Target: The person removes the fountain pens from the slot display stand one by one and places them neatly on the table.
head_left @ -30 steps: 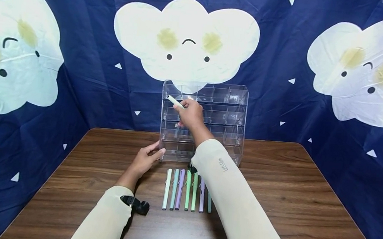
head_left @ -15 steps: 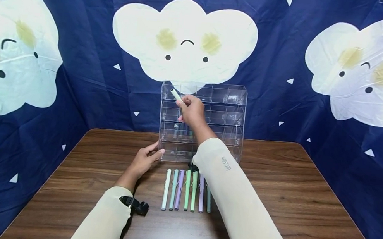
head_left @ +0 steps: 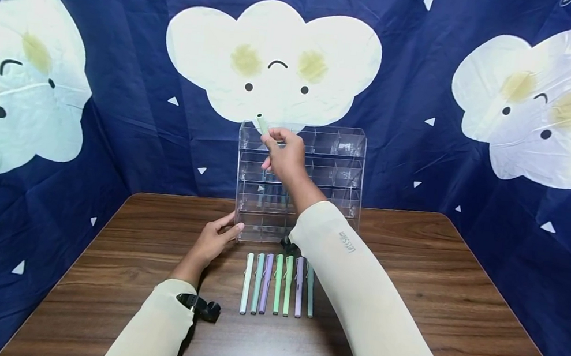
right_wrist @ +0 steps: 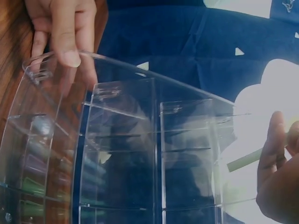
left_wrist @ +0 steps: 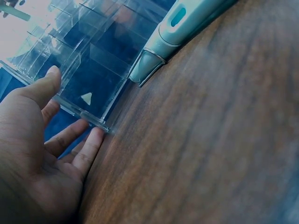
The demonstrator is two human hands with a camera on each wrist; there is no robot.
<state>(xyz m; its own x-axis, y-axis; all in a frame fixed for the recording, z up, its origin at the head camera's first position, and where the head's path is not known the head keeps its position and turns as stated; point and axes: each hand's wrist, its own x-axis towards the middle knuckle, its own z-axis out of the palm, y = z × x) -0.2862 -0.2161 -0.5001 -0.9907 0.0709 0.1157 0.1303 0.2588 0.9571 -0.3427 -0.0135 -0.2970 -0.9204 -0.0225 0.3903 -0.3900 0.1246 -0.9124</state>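
My right hand [head_left: 287,154] pinches a pale green pen [head_left: 262,123] between thumb and fingers, its end pointing up and left. The hand is in front of the upper left part of a clear acrylic organizer [head_left: 351,145] with tiered compartments. In the right wrist view the pen [right_wrist: 245,160] sticks out from the fingers beyond the organizer's upper end. At the organizer's lower left corner, my left hand [head_left: 213,241] rests its nearly straight fingers against the side panel. The left wrist view shows the thumb [left_wrist: 49,83] by the front and fingertips [left_wrist: 96,135] at the bottom edge.
On the wooden table [head_left: 408,307], several capped pens lie in a row before the organizer: a white pen [head_left: 246,284], then teal, purple and green ones. A blue cloth [head_left: 409,98] with cloud prints hangs behind and at both sides.
My right hand has risen with the pen, from the organizer's second tier to its top tier, and the pen has turned more upright. My left hand has stayed at the lower left corner.
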